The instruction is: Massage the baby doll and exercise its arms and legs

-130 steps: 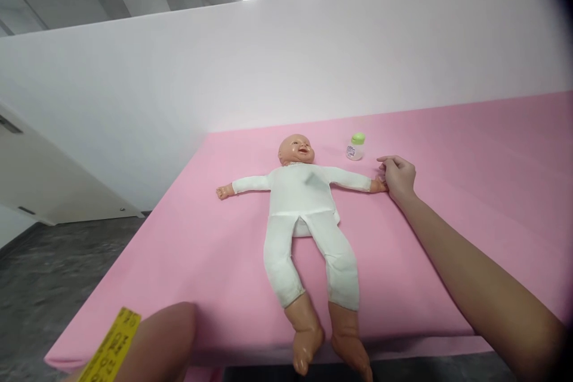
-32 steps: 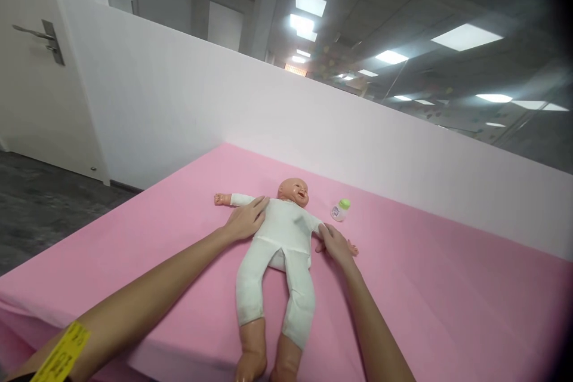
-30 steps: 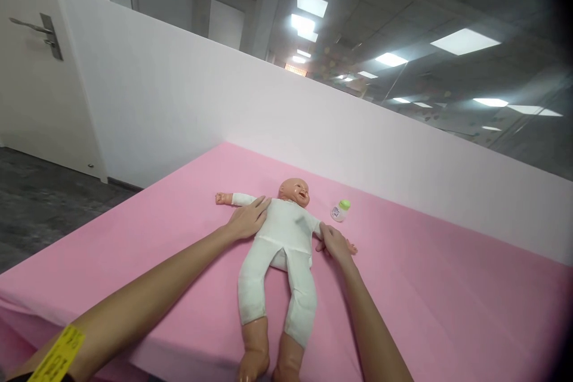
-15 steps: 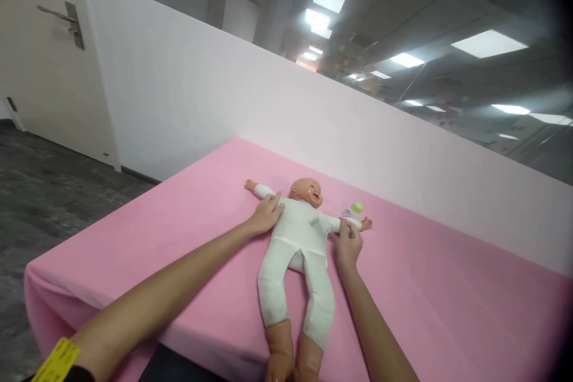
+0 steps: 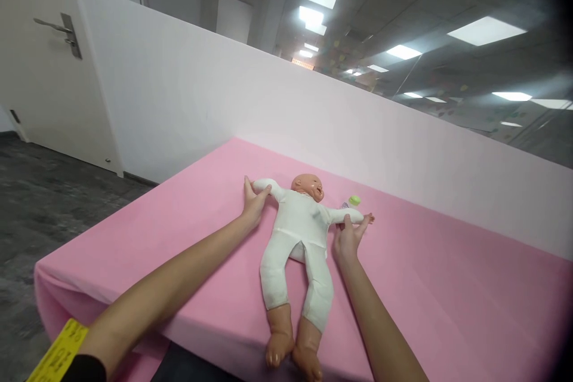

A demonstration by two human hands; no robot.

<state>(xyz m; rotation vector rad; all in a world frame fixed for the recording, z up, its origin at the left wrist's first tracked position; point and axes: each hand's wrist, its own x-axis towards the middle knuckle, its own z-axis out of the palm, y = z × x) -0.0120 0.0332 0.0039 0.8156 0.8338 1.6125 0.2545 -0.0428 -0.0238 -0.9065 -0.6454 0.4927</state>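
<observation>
A baby doll [image 5: 299,221] with a white cloth body lies on its back, its bare feet toward me and its arms stretched out to both sides. My left hand [image 5: 255,206] grips the doll's arm on the left, thumb and fingers on either side of it; the doll's hand there is mostly hidden. On the right, my right hand [image 5: 350,240] holds the other arm near the wrist from below, and the small doll hand sticks out past my fingers. Behind that arm is a small bottle [image 5: 354,200] with a light green cap, partly covered.
A pink cloth [image 5: 430,298] covers the table and hangs over its left front corner. A white low wall [image 5: 188,77] runs along the table's far side. At the left stand a door [image 5: 40,71] and a dark floor [image 5: 22,203].
My left hand has moved outward from the doll's shoulder along its arm. My right hand has opened wider and shifted toward the doll's wrist. The doll's head has turned slightly.
</observation>
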